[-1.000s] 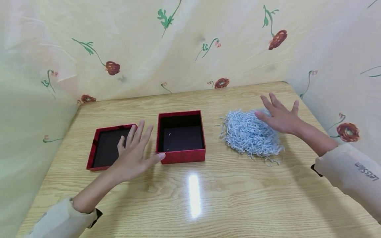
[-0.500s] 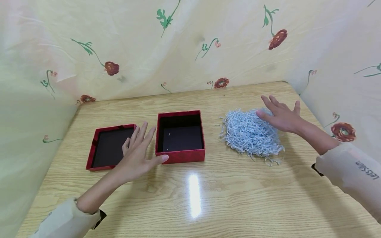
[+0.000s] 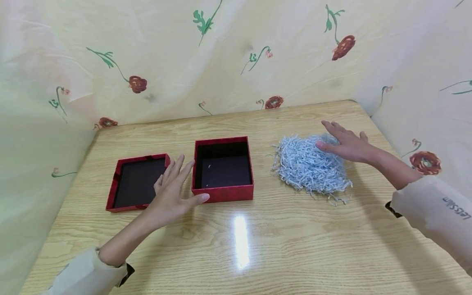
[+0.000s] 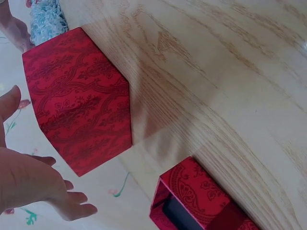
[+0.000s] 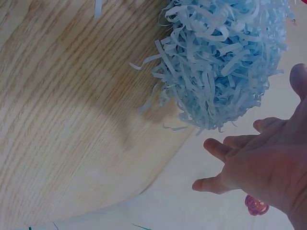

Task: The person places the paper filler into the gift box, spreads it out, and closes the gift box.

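Observation:
A red patterned box (image 3: pixel 228 194) with a black inside stands mid-table, its top facing up and a couple of pale shreds on its floor. My left hand (image 3: pixel 171 198), fingers spread, hovers at the box's near left corner; in the left wrist view the hand (image 4: pixel 29 182) shows apart from the box wall (image 4: pixel 81 100). The shallow red lid (image 3: pixel 138 180) lies inside-up to the left, partly behind that hand. A heap of pale blue shredded paper (image 3: pixel 307 166) lies at the right. Over its far right side my right hand (image 3: pixel 348 143) extends with straight fingers, holding nothing.
The wooden table (image 3: pixel 295 241) ends at the back against a flowered curtain (image 3: pixel 236 53), which also hangs at both sides. A few loose shreds (image 3: pixel 337 200) lie at the heap's near edge. A bright reflection shows on the tabletop in front of the box.
My left hand has shifted slightly right and nearer, closer to the box. My right hand has lowered a little, its fingers closer together. Box, lid and paper have stayed put.

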Motion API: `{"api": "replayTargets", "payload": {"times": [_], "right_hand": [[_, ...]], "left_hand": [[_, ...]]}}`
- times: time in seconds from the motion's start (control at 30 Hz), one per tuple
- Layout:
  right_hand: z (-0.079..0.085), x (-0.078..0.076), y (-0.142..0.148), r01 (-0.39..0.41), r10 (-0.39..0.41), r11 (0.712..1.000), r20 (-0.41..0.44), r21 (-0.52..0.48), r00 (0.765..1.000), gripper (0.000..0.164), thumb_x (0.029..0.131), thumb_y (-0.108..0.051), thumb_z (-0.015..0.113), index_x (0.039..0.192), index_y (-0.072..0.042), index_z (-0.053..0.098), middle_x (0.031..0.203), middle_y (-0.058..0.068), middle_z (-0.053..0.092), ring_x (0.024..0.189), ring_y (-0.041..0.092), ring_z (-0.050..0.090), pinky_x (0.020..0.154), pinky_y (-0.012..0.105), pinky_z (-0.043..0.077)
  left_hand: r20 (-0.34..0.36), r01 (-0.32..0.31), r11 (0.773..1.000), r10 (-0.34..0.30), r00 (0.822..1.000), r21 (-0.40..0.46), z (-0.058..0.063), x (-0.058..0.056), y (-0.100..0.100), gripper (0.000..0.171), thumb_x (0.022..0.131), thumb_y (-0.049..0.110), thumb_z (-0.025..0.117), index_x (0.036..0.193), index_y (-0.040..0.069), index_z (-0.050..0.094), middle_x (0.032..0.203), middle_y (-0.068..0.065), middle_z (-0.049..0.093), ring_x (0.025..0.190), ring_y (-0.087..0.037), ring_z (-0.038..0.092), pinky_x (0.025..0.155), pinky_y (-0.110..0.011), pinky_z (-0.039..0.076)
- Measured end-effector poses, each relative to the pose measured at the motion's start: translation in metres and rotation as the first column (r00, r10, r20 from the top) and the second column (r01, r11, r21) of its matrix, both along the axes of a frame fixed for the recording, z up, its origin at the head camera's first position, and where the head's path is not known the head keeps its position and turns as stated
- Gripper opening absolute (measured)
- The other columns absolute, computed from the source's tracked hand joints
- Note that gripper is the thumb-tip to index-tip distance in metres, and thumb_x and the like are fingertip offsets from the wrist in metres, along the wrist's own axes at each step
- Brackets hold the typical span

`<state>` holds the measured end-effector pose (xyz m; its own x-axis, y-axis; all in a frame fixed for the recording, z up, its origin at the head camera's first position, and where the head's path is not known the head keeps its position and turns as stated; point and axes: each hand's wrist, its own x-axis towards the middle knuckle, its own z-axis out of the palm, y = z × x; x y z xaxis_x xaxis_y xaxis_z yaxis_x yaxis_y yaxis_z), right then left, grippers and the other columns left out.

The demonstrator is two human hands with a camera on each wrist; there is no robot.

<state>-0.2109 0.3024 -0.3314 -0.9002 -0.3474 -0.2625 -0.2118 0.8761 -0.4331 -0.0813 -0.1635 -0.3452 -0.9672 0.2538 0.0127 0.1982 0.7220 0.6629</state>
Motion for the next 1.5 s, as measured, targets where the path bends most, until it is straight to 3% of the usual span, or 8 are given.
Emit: {"api": "replayTargets", "payload": {"times": [0.2, 0.4, 0.63, 0.87, 1.17, 1.5], "right_hand": [[-0.001, -0.001, 0.002, -0.007, 0.007, 1.0, 0.017, -0.03, 1.0, 0.086, 0.096, -0.054, 0.045, 0.155, -0.018, -0.007, 0.158, 0.024, -0.005, 0.14, 0.053, -0.002, 0.092, 0.081, -0.006], [-0.001, -0.002, 0.001, -0.006, 0.013, 0.995, 0.062, -0.101, 0.998, 0.087, 0.096, -0.05, 0.049, 0.155, -0.019, -0.007, 0.159, 0.022, -0.007, 0.141, 0.051, -0.005, 0.095, 0.08, -0.002], [-0.002, -0.002, 0.001, -0.002, 0.024, 0.979, 0.105, -0.203, 0.994, 0.09, 0.095, -0.044, 0.055, 0.155, -0.02, -0.008, 0.159, 0.019, -0.01, 0.142, 0.047, -0.01, 0.1, 0.076, 0.003], [-0.005, -0.004, 0.004, 0.003, 0.021, 0.975, 0.107, -0.222, 0.994, 0.092, 0.095, -0.04, 0.058, 0.155, -0.021, -0.008, 0.16, 0.017, -0.009, 0.143, 0.046, -0.008, 0.1, 0.076, 0.008], [-0.007, -0.005, 0.005, 0.007, 0.028, 0.961, 0.12, -0.278, 0.992, 0.091, 0.095, -0.033, 0.06, 0.154, -0.025, -0.009, 0.16, 0.014, -0.01, 0.144, 0.043, -0.009, 0.1, 0.076, 0.01], [-0.006, -0.004, 0.005, 0.012, 0.026, 0.955, 0.123, -0.296, 0.992, 0.091, 0.095, -0.032, 0.061, 0.154, -0.027, -0.007, 0.16, 0.013, -0.009, 0.144, 0.043, -0.008, 0.1, 0.075, 0.012]], "left_hand": [[-0.003, 0.0, 0.998, 0.0, 1.0, 0.056, -0.003, -0.002, 0.0, 0.09, 0.081, 0.045, 0.075, 0.153, 0.021, 0.026, 0.161, -0.004, 0.004, 0.146, -0.036, -0.005, 0.103, -0.068, -0.001], [0.072, -0.02, 0.992, 0.011, 0.997, 0.124, -0.004, -0.006, 0.001, 0.088, 0.081, 0.042, 0.076, 0.152, 0.024, 0.028, 0.161, -0.004, 0.008, 0.146, -0.033, 0.0, 0.1, -0.077, 0.002], [0.132, -0.031, 0.982, 0.006, 0.991, 0.189, -0.007, -0.009, 0.003, 0.087, 0.082, 0.04, 0.076, 0.152, 0.022, 0.027, 0.159, -0.005, 0.013, 0.145, -0.031, 0.012, 0.105, -0.063, 0.03], [0.144, -0.038, 0.966, 0.0, 0.99, 0.256, -0.01, -0.009, 0.002, 0.085, 0.083, 0.035, 0.076, 0.151, 0.021, 0.027, 0.156, -0.003, 0.02, 0.143, -0.028, 0.02, 0.106, -0.056, 0.033], [0.195, -0.079, 0.933, 0.01, 0.981, 0.35, -0.011, -0.008, 0.004, 0.083, 0.084, 0.028, 0.077, 0.151, 0.022, 0.028, 0.154, -0.003, 0.025, 0.137, -0.035, 0.033, 0.1, -0.05, 0.043], [0.239, -0.107, 0.915, 0.011, 0.971, 0.39, -0.012, -0.008, 0.005, 0.082, 0.085, 0.024, 0.075, 0.151, 0.022, 0.026, 0.152, -0.013, 0.027, 0.132, -0.04, 0.039, 0.1, -0.052, 0.043]]}}
